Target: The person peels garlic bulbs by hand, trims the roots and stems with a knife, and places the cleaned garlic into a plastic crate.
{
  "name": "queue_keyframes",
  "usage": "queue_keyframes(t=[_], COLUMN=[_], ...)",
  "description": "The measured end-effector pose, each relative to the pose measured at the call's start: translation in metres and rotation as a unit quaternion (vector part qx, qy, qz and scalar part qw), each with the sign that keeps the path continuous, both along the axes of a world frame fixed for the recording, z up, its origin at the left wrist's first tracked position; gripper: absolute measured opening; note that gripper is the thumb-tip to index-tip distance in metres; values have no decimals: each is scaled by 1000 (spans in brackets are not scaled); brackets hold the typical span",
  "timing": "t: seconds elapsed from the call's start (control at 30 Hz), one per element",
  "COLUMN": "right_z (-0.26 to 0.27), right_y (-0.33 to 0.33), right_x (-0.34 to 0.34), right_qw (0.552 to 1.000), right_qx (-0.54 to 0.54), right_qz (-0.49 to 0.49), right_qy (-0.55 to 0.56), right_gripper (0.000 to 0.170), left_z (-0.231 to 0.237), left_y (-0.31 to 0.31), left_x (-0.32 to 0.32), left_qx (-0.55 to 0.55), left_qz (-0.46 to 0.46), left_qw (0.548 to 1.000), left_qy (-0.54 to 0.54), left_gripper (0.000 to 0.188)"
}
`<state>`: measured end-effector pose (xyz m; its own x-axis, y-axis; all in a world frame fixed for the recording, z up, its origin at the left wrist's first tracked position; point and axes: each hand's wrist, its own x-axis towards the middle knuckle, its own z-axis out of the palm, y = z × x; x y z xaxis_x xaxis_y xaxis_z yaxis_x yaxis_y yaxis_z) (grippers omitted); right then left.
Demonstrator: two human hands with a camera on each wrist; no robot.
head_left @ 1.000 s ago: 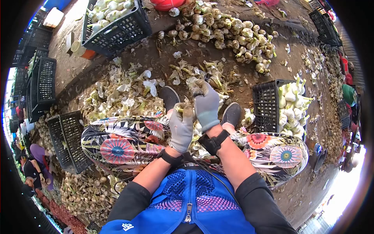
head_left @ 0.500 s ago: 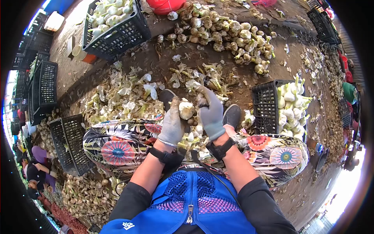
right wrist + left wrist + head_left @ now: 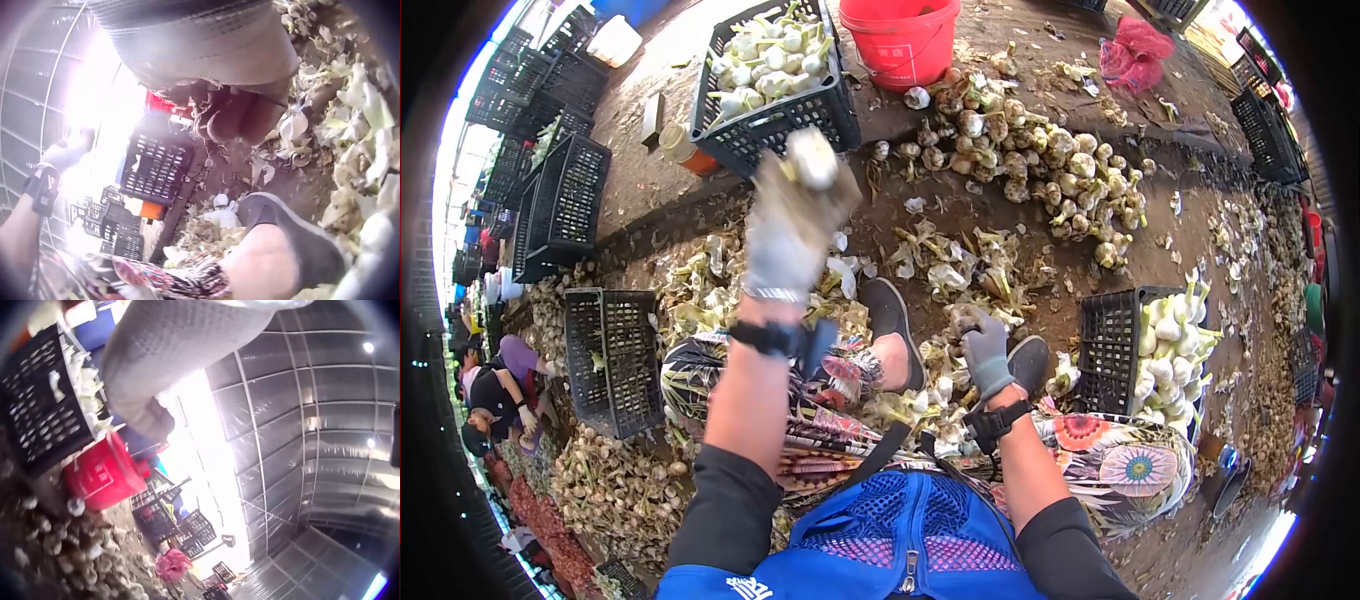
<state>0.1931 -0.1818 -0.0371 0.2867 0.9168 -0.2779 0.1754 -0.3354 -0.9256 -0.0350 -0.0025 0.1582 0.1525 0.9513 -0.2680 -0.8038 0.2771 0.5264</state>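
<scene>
Your left hand, in a pale grey work glove (image 3: 788, 238), is held out in front of you and looks blurry. Its fingers pinch a round white garlic bulb (image 3: 812, 158). From your head, the bulb shows against the near side of a black plastic crate with holes in its walls (image 3: 840, 112), which is full of white garlic with short stems (image 3: 768, 62). You can't tell if the bulb touches the crate.

Your right hand, in a grey glove with dirty fingertips (image 3: 986, 354), is lower down, between your knees and near your dark grey shoe (image 3: 1029, 364). Its fingers bend in, but you can't tell if they hold something.

Dry, papery garlic peels (image 3: 948, 270) lie on the brown dirt floor (image 3: 870, 232) in front of your right hand. Past them is a long pile of dirty brown garlic (image 3: 1085, 185). A bright red plastic bucket (image 3: 900, 52) stands just beside the full crate. To your right sits another black crate (image 3: 1106, 350), with clean white garlic (image 3: 1168, 335) in it.
</scene>
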Motion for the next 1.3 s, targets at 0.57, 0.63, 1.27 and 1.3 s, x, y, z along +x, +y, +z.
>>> queue_keyframes(t=[0.57,0.63,1.27,1.3], right_z=[103,114,38,25], right_y=[-15,-18,30,33], right_x=[-5,-4,-20,-13], right_qw=[617,819,791,732], right_qx=[-81,-70,-78,-94], right_qz=[-22,-42,-71,-104], right_qy=[782,568,603,666], right_gripper=[58,62,60,63], left_z=[-74,-78,-122,-131], left_y=[-133,-136,-97,-83], left_x=[59,53,67,66], left_qx=[408,324,176,144], left_qz=[-184,-253,-304,-368], left_qw=[582,557,840,827], left_qy=[679,721,414,399], left_gripper=[27,25,23,22])
